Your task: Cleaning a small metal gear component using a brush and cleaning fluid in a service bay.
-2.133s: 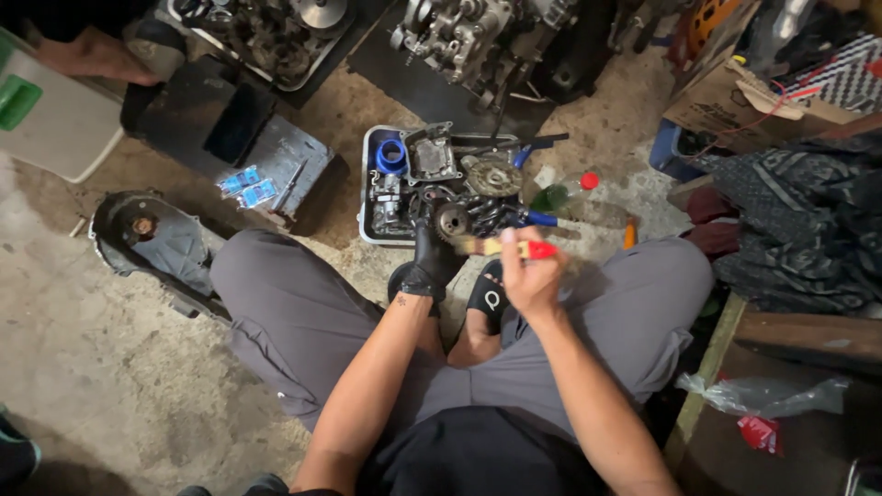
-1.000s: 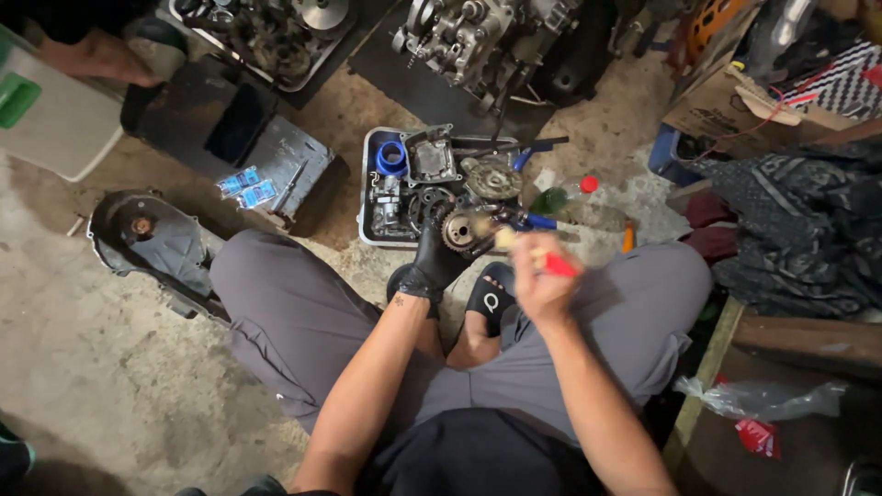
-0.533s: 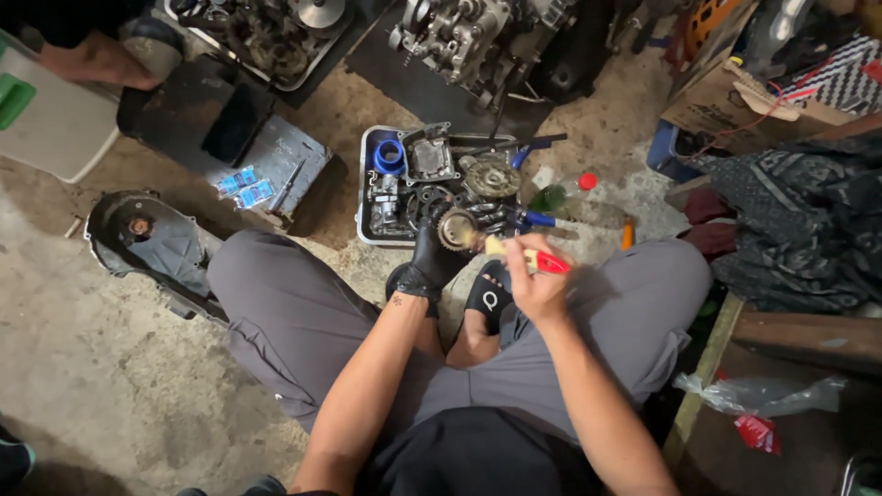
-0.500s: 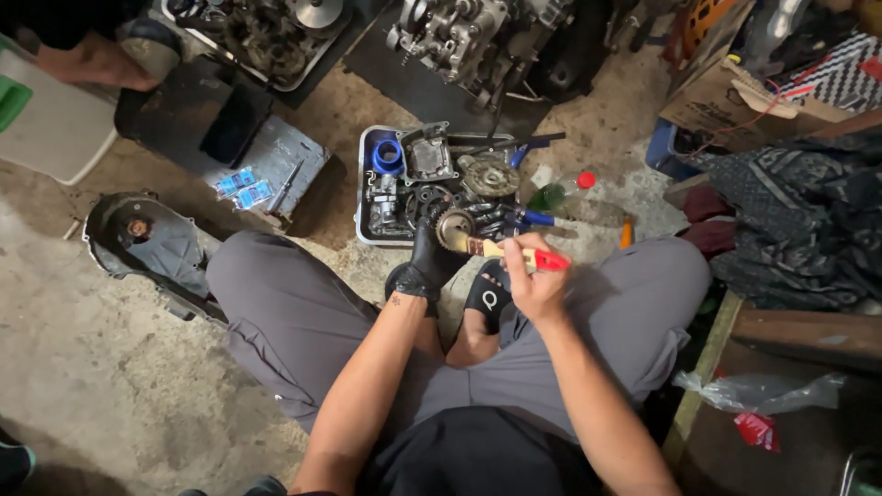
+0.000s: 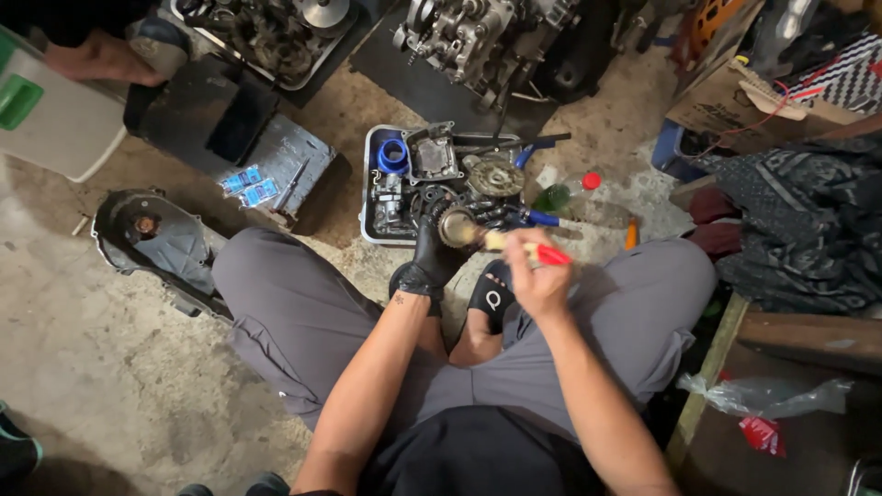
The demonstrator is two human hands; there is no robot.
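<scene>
I sit cross-legged on a concrete floor in grey trousers. My left hand, in a black glove, grips a round metal gear just in front of my knees. My right hand, bare, holds a red-handled brush whose pale bristles touch the gear. Directly beyond both hands stands a white tray filled with dark engine parts, a blue ring and a toothed disc.
An engine block and another parts tray stand farther off. A grey engine cover lies at my left. Another person's hand rests at top left near a white container. Clothes, a cardboard box and a plastic bottle crowd the right.
My right hand has moved the brush back and forth across the gear, ending slightly lower. The left hand keeps the gear in nearly the same place.
</scene>
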